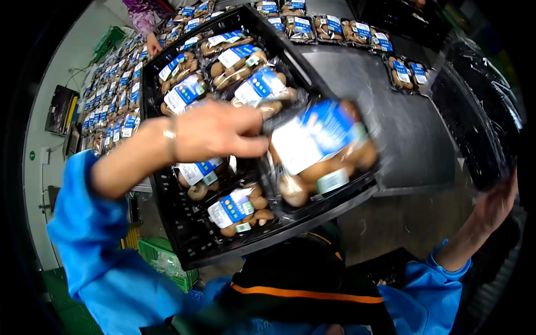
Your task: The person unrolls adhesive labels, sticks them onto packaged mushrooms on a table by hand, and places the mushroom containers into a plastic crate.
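Note:
My left hand (223, 131), a band on its wrist, is closed on the left edge of a film-wrapped mushroom pack (321, 159). This pack is tilted and blurred, above the near right corner of a black crate (209, 254). Several more mushroom packs (240, 209) with blue and white labels lie in the crate. At the far right my right hand (497, 204) grips the lower end of a black tray in clear shiny film (474, 120). That tray is tipped up, so its contents are hidden, and the right fingers are partly out of sight.
Many labelled mushroom packs (111, 103) lie in rows at the left. More packs (329, 28) line the back of the metal table (385, 131). Another person's hand (153, 44) reaches in beyond the crate. A green basket (162, 259) stands low at the left.

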The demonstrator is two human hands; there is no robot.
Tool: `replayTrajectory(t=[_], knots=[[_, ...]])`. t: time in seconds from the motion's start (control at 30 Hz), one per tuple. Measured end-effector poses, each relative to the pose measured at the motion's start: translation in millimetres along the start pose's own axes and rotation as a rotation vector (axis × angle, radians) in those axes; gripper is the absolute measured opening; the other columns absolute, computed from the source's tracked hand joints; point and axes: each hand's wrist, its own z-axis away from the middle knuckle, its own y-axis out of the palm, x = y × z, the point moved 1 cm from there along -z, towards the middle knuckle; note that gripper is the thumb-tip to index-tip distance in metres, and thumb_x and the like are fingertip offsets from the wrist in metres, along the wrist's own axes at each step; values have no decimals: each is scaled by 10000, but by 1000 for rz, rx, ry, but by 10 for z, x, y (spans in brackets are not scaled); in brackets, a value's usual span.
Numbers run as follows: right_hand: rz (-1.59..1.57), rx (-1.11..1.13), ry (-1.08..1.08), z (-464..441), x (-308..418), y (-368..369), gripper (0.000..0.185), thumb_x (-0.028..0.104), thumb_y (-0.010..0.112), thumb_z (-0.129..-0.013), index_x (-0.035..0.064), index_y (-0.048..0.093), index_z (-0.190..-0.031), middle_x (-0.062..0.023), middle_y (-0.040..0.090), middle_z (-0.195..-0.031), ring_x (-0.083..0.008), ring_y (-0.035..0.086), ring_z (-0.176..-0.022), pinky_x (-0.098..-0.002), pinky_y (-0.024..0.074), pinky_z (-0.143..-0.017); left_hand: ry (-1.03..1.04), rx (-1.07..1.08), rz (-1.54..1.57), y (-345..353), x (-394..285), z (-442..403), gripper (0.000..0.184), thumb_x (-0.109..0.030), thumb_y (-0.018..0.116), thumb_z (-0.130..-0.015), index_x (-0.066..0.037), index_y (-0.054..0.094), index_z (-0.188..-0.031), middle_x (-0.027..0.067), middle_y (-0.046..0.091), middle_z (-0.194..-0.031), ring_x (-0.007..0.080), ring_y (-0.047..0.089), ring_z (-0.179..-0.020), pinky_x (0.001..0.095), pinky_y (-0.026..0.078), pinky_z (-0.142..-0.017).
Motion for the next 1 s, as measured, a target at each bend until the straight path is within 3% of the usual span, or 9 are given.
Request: replayTrajectory(t=[0.07,0.17,0.23,0.43,0.57,0.63,0.8,0.93,1.0], knots=[[420,108,-263,501,284,734,357,103,372,-955,-50,444,-1269,-167,486,-1284,-230,531,-1120,-332,405,-991,574,-52,-289,855,438,24,242,-213,593,-758,-133,606,-986,101,515,-1042,249,517,-893,347,443,-762],[1363,113,-681,1093,543,1638,345,64,366,-944,-88,461,-1239,-216,468,-1277,-276,533,-1120,-348,405,-992,470,-294,-536,1140,349,182,359,-136,537,-755,-115,522,-1113,109,492,-1130,235,490,-961,365,398,-819],[991,290,-453,1227,599,1794,339,55,394,-934,-96,469,-1228,-217,477,-1264,-258,539,-1105,-324,415,-968,187,-370,-470,1096,252,306,372,-116,534,-753,-45,507,-1118,109,505,-1077,234,498,-942,370,391,-808],[578,174,-228,1779,651,2749,268,151,570,-842,-61,591,-1004,-131,539,-957,-172,546,-777,-299,444,-686,693,-787,-409,632,445,-76,211,-101,536,-748,-13,558,-939,78,529,-879,226,529,-802,337,457,-668],[554,1048,-279,2378,338,3559,323,128,723,-682,28,632,-975,-60,552,-896,-182,547,-703,-295,446,-555,745,-449,-424,1306,1047,-254,438,-181,560,-783,-36,515,-1194,141,552,-1145,272,530,-1075,372,417,-939],[441,1043,-189,2584,145,3627,335,142,726,-683,29,624,-981,-63,584,-888,-203,570,-708,-290,470,-576,769,-485,-507,1181,1096,-66,465,-160,562,-782,-72,495,-1234,104,562,-1170,262,539,-1096,375,404,-976],[733,981,-97,1809,-111,3122,150,87,582,-818,-16,621,-920,-143,621,-861,-296,598,-773,-357,487,-678,2,-647,-184,387,1137,904,268,-251,629,-804,-83,638,-1013,120,634,-1009,265,582,-999,375,450,-840],[1167,1342,-9,1400,-1285,2517,336,222,587,-824,51,587,-1113,-182,588,-1037,-333,551,-983,-411,446,-848,-462,146,-159,493,209,1163,566,-438,588,-847,-16,498,-1211,255,625,-894,350,633,-762,353,516,-713],[1337,1533,236,1295,-1311,2510,342,208,593,-812,98,586,-1136,-178,582,-1023,-331,548,-995,-407,451,-853,-464,157,106,720,143,1231,605,-373,623,-845,-30,416,-1297,267,622,-920,264,645,-820,321,513,-748]])
